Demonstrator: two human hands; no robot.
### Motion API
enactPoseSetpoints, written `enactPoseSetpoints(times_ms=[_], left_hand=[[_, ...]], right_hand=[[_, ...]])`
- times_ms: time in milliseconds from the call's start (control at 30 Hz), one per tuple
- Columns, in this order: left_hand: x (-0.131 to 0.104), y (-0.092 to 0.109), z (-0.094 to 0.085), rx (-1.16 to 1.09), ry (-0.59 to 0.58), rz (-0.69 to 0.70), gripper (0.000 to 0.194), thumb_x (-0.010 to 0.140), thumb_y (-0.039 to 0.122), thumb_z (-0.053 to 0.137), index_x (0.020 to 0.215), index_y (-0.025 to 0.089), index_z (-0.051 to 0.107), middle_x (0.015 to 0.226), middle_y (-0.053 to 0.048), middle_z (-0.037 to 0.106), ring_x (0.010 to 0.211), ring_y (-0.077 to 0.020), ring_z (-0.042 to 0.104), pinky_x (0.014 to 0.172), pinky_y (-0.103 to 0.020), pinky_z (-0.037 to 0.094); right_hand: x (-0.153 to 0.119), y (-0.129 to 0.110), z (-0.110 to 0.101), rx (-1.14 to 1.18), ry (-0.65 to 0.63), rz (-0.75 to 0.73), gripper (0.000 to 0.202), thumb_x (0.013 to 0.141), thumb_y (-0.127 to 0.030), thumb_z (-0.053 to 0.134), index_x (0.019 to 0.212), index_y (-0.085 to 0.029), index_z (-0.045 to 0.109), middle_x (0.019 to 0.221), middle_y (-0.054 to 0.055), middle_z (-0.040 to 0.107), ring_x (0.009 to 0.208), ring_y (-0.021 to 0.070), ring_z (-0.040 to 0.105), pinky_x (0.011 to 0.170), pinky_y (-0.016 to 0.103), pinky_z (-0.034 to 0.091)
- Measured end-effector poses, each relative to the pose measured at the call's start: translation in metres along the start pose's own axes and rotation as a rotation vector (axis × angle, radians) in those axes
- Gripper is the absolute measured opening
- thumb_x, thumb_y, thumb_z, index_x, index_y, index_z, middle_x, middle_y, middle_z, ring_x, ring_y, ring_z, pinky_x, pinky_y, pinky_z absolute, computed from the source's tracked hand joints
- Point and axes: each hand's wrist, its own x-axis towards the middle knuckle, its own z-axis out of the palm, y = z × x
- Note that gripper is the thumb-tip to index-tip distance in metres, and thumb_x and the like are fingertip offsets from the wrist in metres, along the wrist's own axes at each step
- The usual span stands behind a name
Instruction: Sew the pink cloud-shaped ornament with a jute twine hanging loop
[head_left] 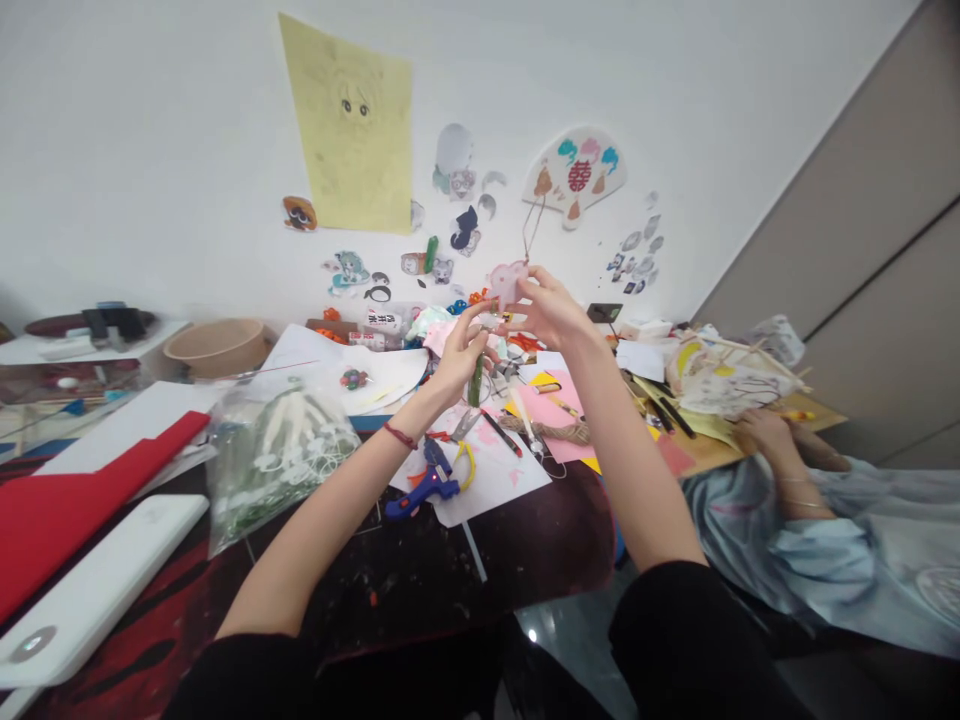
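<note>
A: Where is the pink piece (507, 284) right now?

B: Up in the air over the cluttered table (540, 555), between the 2 hands. The right hand (553, 308) is just to the right of it, touching its edge. The left hand (457, 358) is lower and a little to the left, fingers reaching up toward its underside.

A: So are both hands gripping it?

B: The right hand is: its fingertips pinch the right edge. The left hand's fingers are bent around some small bits just under the piece, and those are too small for me to tell whether anything is pinched there.

A: And how does the piece look?

B: Pale pink, flat-looking, with a wavy outline. A thin brown cord loop (533, 228) stands up near its top right, in front of the white wall (225, 170).

A: What's that green bit below?

B: A dark green tassel (475, 384), hanging just under the left hand's fingers. I can't tell whether it's joined to the pink piece.

A: Anything else near?

B: Below the hands, 1 blue glue gun (429, 490), partly on white paper (495, 490). Well off to the right, another person's hand (771, 438) is at the table's end.
</note>
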Motion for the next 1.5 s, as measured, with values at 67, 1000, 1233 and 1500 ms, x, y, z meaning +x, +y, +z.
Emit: enactPoseSetpoints(times_ms=[67,1000,1233,1500], left_hand=[[-0.001,0.000,-0.001,-0.005,-0.012,-0.010,0.050,0.092,0.028,0.057,0.142,0.026,0.047,0.104,-0.005,0.066,0.061,-0.0100,0.061,0.055,-0.022,0.048],[-0.013,0.016,-0.006,-0.059,-0.130,-0.067,0.052,0.091,0.032,0.061,0.141,0.031,0.050,0.100,-0.004,0.067,0.062,-0.0097,0.055,0.062,-0.024,0.044],[-0.014,0.007,-0.011,-0.022,-0.096,-0.088,0.053,0.091,0.032,0.060,0.143,0.031,0.049,0.100,-0.003,0.069,0.067,-0.0107,0.058,0.066,-0.024,0.047],[-0.010,0.007,-0.018,0.280,-0.036,-0.001,0.061,0.091,0.036,0.063,0.147,0.024,0.043,0.119,-0.011,0.066,0.096,-0.0176,0.063,0.084,-0.030,0.050]], right_hand=[[0.003,0.002,0.000,0.014,0.026,-0.012,0.016,0.094,-0.034,0.061,0.096,-0.026,0.047,0.087,-0.003,0.067,0.074,0.0128,0.067,0.080,0.041,0.063],[0.013,-0.015,-0.009,0.152,-0.109,-0.047,0.026,0.081,-0.036,0.077,0.094,-0.024,0.058,0.094,0.004,0.073,0.093,0.0187,0.071,0.093,0.040,0.059],[0.034,-0.020,-0.002,-0.125,-0.011,-0.248,0.018,0.090,-0.034,0.069,0.092,-0.025,0.053,0.077,-0.001,0.066,0.075,0.0153,0.067,0.080,0.036,0.057],[0.035,-0.027,0.005,-0.361,-0.130,-0.401,0.020,0.090,-0.040,0.068,0.090,-0.025,0.055,0.065,-0.005,0.054,0.059,0.0108,0.051,0.070,0.032,0.051]])
